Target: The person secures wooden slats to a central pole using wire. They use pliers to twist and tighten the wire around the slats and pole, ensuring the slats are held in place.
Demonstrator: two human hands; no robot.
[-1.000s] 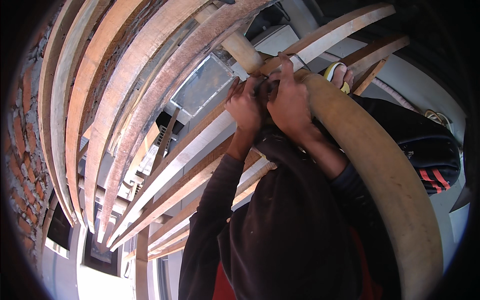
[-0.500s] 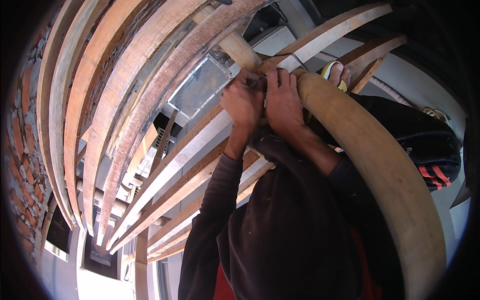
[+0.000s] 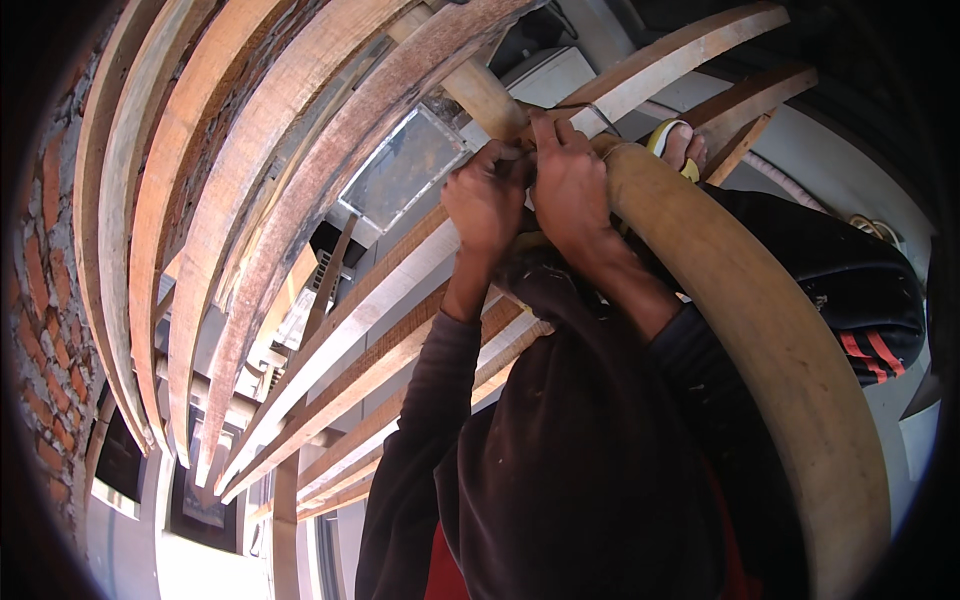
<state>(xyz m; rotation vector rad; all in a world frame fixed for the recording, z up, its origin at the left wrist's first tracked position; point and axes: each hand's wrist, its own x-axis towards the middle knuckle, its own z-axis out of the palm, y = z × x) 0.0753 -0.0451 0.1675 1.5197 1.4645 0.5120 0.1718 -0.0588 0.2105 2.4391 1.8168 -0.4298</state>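
Close together at the crossing of a wooden beam and a round pole, both my hands are at work. My left hand (image 3: 486, 205) is closed, its fingertips pinched toward the other hand. My right hand (image 3: 572, 190) has bent fingers, with the index finger against the end of the pale round pole (image 3: 484, 105). Whatever lies between the fingertips is hidden. A thin dark wire (image 3: 606, 119) loops over the wooden beam (image 3: 655, 75) just beyond my right hand. The thick bamboo pole (image 3: 760, 290) runs from beside that hand toward the lower right.
Several wooden beams (image 3: 245, 190) run side by side on the left, by a brick wall (image 3: 55, 330). Below the beams is a framed grey panel (image 3: 405, 170). A sandalled foot (image 3: 680, 147) and a dark-trousered leg (image 3: 810, 255) rest at the right.
My right hand has turned slightly, with its index finger now more raised. My left hand stays nearly in place, its fingers still pinched. The poles and beams keep their places.
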